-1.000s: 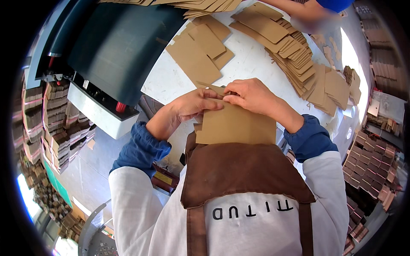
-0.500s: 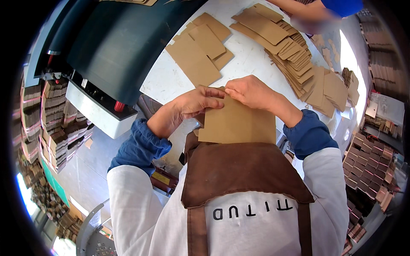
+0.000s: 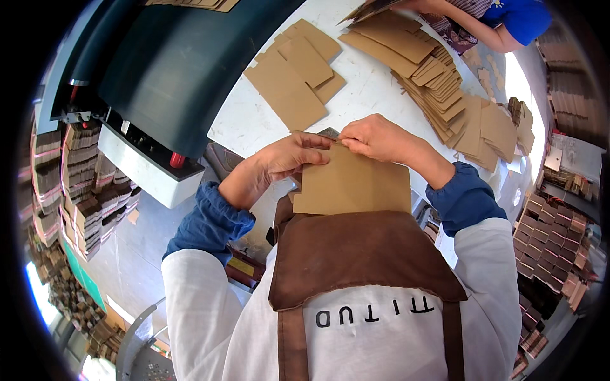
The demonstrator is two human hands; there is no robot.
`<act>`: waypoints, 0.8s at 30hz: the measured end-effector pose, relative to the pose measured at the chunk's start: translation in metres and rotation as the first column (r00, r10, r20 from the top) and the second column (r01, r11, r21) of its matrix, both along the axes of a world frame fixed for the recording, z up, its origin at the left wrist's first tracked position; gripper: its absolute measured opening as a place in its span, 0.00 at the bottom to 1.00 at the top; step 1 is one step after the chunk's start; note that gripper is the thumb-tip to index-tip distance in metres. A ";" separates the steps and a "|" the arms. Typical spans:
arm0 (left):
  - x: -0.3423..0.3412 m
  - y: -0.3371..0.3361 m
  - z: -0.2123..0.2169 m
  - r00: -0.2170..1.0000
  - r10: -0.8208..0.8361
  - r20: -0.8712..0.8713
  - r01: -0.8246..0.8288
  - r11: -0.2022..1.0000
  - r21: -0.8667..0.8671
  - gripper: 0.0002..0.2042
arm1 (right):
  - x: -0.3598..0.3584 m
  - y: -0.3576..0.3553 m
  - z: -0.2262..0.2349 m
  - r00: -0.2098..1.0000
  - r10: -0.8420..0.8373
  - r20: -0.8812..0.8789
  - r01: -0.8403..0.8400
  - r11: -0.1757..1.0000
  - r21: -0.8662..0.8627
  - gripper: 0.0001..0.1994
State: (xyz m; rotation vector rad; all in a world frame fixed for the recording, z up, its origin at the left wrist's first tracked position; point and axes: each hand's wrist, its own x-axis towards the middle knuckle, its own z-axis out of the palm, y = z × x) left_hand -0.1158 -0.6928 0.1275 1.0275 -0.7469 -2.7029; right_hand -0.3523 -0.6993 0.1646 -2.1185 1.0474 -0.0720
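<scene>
A flat brown cardboard sheet point(image 3: 356, 187) is held in front of my apron at the near edge of the white table point(image 3: 244, 120). At its upper left part, my left hand point(image 3: 289, 155) pinches it between thumb and fingers. My right hand point(image 3: 375, 140) is closed on the top edge, close beside the left fingertips. Whether it is one layer or several cannot be made out. Beyond my hands lie a few loose cardboard pieces point(image 3: 295, 79), overlapping on the table.
To the left is a machine with a dark curved belt point(image 3: 178, 57). A long fanned row of cardboard pieces point(image 3: 432, 82) runs along the right. At the far right a co-worker's arm point(image 3: 473, 25) reaches over cardboard. Bundled cardboard stacks point(image 3: 82, 184) stand at the left, more bundles point(image 3: 549, 238) at the right.
My two hands have stayed on the cardboard sheet, with only a slight shift of the fingers. The co-worker has moved, and a lifted cardboard piece now shows by that person's hand.
</scene>
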 end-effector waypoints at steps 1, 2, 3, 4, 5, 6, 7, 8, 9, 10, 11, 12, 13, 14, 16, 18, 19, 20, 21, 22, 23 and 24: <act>0.001 -0.001 0.003 1.000 -0.005 0.005 0.005 1.000 -0.008 0.20 | 0.000 -0.001 0.001 1.000 -0.005 0.004 0.005 1.000 -0.013 0.09; 0.001 0.000 0.006 1.000 0.004 -0.008 -0.004 1.000 -0.004 0.20 | 0.001 -0.003 0.002 1.000 -0.015 0.003 0.015 1.000 0.000 0.09; 0.000 0.000 0.009 1.000 0.014 -0.021 -0.014 1.000 0.000 0.19 | 0.002 -0.005 0.004 1.000 -0.025 0.001 0.025 1.000 0.013 0.09; 0.001 0.000 0.010 0.999 0.023 -0.034 -0.023 1.000 0.005 0.19 | 0.002 -0.006 0.004 0.999 -0.035 -0.001 0.035 0.999 0.027 0.09; 0.001 0.000 0.008 1.000 0.011 -0.024 -0.011 1.000 -0.016 0.19 | 0.002 -0.008 0.003 1.000 -0.021 0.001 0.021 1.000 0.018 0.09; 0.003 0.000 0.001 1.000 -0.002 -0.013 0.001 0.999 -0.037 0.19 | 0.002 -0.009 0.003 1.000 -0.007 0.004 0.007 1.000 0.010 0.09; 0.005 0.001 -0.004 1.000 -0.015 -0.002 0.015 0.998 -0.057 0.20 | 0.002 -0.011 0.002 1.000 0.007 0.006 -0.007 1.000 0.001 0.09; 0.006 0.002 -0.007 0.999 -0.013 -0.032 0.012 0.999 -0.033 0.20 | 0.000 -0.013 0.000 1.000 0.011 0.018 -0.010 1.000 -0.024 0.09; 0.006 0.003 -0.010 0.998 -0.011 -0.063 0.010 1.000 -0.009 0.20 | -0.002 -0.016 -0.003 0.999 0.014 0.030 -0.013 0.999 -0.050 0.09; 0.006 0.004 -0.012 0.996 -0.009 -0.092 0.011 1.000 0.015 0.21 | -0.004 -0.019 -0.005 0.999 0.017 0.041 -0.014 0.997 -0.076 0.09; 0.006 0.007 -0.013 0.996 0.023 -0.084 -0.022 1.000 0.011 0.20 | -0.005 -0.026 -0.001 1.000 0.003 0.026 -0.002 0.998 -0.064 0.09; 0.006 0.010 -0.012 0.996 0.053 -0.076 -0.052 0.999 0.008 0.20 | -0.007 -0.035 0.006 1.000 -0.014 0.010 0.014 0.999 -0.050 0.10; 0.005 0.014 -0.012 0.994 0.082 -0.068 -0.082 0.997 0.004 0.20 | -0.008 -0.040 0.011 0.999 -0.032 -0.005 0.031 0.999 -0.036 0.10; 0.004 0.017 -0.014 0.991 0.110 -0.071 -0.111 0.994 -0.016 0.18 | -0.007 -0.044 0.013 0.999 -0.054 -0.006 0.054 0.996 -0.074 0.11; -0.002 0.016 -0.020 0.983 0.159 -0.087 -0.165 0.984 -0.065 0.16 | -0.010 -0.056 0.020 0.994 -0.106 -0.009 0.103 0.982 -0.160 0.12; -0.009 0.019 -0.029 0.960 0.272 -0.062 -0.279 0.942 -0.185 0.13 | -0.016 -0.070 0.029 0.960 -0.250 0.126 0.275 0.926 -0.259 0.15; -0.020 0.021 -0.038 0.938 0.343 -0.060 -0.346 0.902 -0.260 0.12 | -0.027 -0.076 0.029 0.927 -0.274 0.256 0.358 0.848 -0.391 0.15; -0.033 0.025 -0.050 0.908 0.414 -0.063 -0.411 0.852 -0.326 0.12 | -0.039 -0.079 0.023 0.884 -0.271 0.382 0.443 0.747 -0.495 0.16; -0.049 0.029 -0.056 0.872 0.487 -0.047 -0.473 0.812 -0.342 0.11 | -0.053 -0.072 0.019 0.825 -0.413 0.385 0.554 0.723 -0.412 0.18; -0.072 0.036 -0.072 0.766 0.637 -0.085 -0.613 0.685 -0.394 0.10 | -0.066 -0.062 0.007 0.803 -0.464 0.374 0.594 0.677 -0.435 0.18; -0.097 0.043 -0.091 0.689 0.722 -0.063 -0.679 0.611 -0.407 0.10 | -0.079 -0.049 -0.015 0.777 -0.515 0.363 0.630 0.626 -0.460 0.19; -0.122 0.049 -0.112 0.600 0.799 -0.043 -0.735 0.530 -0.423 0.10 | -0.092 -0.036 -0.041 0.747 -0.563 0.354 0.661 0.573 -0.484 0.19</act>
